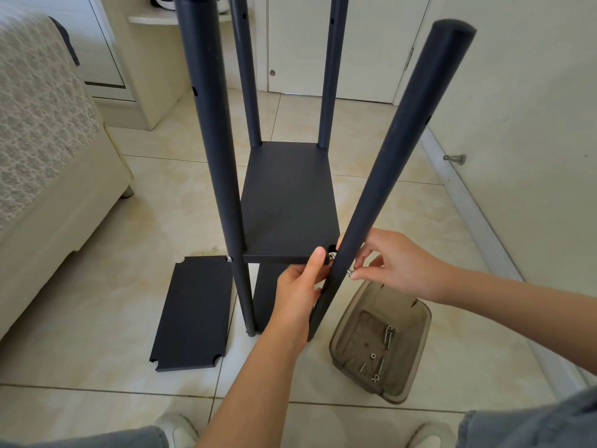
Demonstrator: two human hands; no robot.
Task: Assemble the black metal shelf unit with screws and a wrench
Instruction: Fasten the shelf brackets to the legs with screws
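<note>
A person's grey trouser knees (533, 421) and the toes of white shoes (176, 428) fill the bottom edge, cut off by the frame. Both forearms reach forward over them.

The left hand (298, 286) grips the front right corner of the shelf board (289, 202), with the thumb up against its front edge. Its other fingers are partly hidden behind the front right post (387, 176). The right hand (397, 263) pinches a screw (350, 272) between thumb and forefinger, with the screw against the outer side of that post at board level. The hole it meets is too small to make out.

The half-built black shelf unit stands on the floor in the middle. The front right post leans outward, and the front left post (216, 156) and two back posts (248, 76) run out of the top of the frame. A lower board (268, 299) shows beneath, mostly covered by the left hand. A loose board (193, 313) with notched corners lies flat to the left of the unit.

The floor (113, 399) is glossy cream tile. A cream sofa (42, 140) with a lace cover stands on the left, white doors (365, 43) are behind, and a white wall (533, 124) with a metal door stop (455, 159) runs along the right.

A smoky clear plastic tub (337, 337) sits on the floor just right of the unit, below the right hand. It holds several loose silver screws (387, 336).
</note>
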